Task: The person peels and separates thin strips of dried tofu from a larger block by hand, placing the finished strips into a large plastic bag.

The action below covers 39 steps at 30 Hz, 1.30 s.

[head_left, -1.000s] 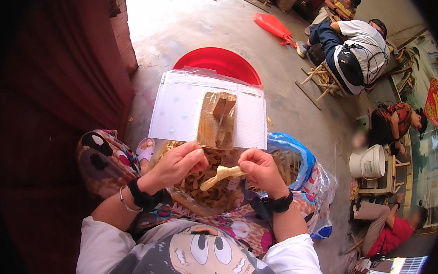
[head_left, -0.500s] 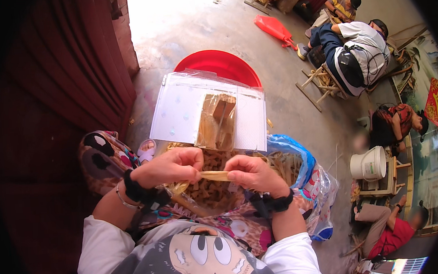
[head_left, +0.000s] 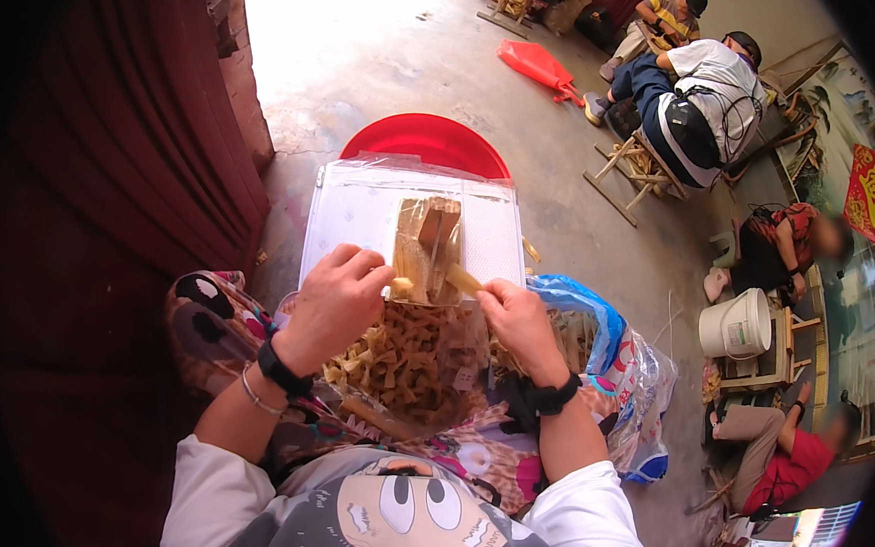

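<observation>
Above the front part of a white board (head_left: 353, 208) my two hands are apart. My left hand (head_left: 334, 305) is closed, with a small pale yellow piece (head_left: 401, 284) sticking out at its fingertips. Between thumb and fingers my right hand (head_left: 523, 320) pinches a flat pale yellow strip (head_left: 465, 279) that slants toward the far left. Just beyond them, a brown bundle of strip-like material (head_left: 415, 237) with a darker block (head_left: 440, 216) on top lies on the board under clear plastic. A heap of small yellowish twisted pieces (head_left: 403, 366) fills the space below my hands.
A red basin (head_left: 429, 139) stands beneath the board's far end. To the right of my lap is a blue and clear plastic bag (head_left: 611, 333). Several people sit working on the right, near a white bucket (head_left: 734, 324). A red bag (head_left: 537, 65) lies on the floor.
My hands have moved apart and forward onto the board. The strip that spanned both hands no longer does; a yellow piece now shows at each hand.
</observation>
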### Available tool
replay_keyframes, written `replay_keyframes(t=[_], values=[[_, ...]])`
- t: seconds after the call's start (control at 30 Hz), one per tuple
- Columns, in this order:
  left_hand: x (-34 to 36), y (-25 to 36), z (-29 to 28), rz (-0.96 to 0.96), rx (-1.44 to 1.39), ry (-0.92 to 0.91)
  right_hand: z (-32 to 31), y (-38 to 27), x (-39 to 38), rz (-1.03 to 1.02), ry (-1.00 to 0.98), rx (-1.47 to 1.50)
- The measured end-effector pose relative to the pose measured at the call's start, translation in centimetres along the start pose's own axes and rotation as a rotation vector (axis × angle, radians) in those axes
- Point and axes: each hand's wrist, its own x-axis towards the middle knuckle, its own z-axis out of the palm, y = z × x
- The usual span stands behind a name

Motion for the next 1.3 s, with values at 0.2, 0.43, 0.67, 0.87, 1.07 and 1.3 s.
replay_keyframes(t=[0.2,0.43,0.67,0.87,1.07,1.3], values=[[-1.5,2.8,0.0,0.175,-0.25,0.012,0.0,-3.5,-2.5,0.294,-0.629,0.943],[-3.1,1.3,1.9,-0.093,-0.324,-0.203,-1.8,-2.5,-3.2,0.264,-0.549,1.192],[-2.3,3.5,1.0,-0.679,-1.418,-0.505,1.0,-2.3,-3.9,-0.119,-0.374,0.55],[-2.5,4.4,2.5,-0.635,-1.383,-0.6,0.7,-2.4,-4.0,0.239,-0.521,0.983],[-1.3,5.1,1.7,0.017,-0.79,-0.078,2.1,-1.1,-3.9,0.49,-0.611,1.486],[-2.4,4.7,2.8,-0.301,-0.832,-0.276,2.5,-2.3,-4.6,0.203,-0.38,0.791]])
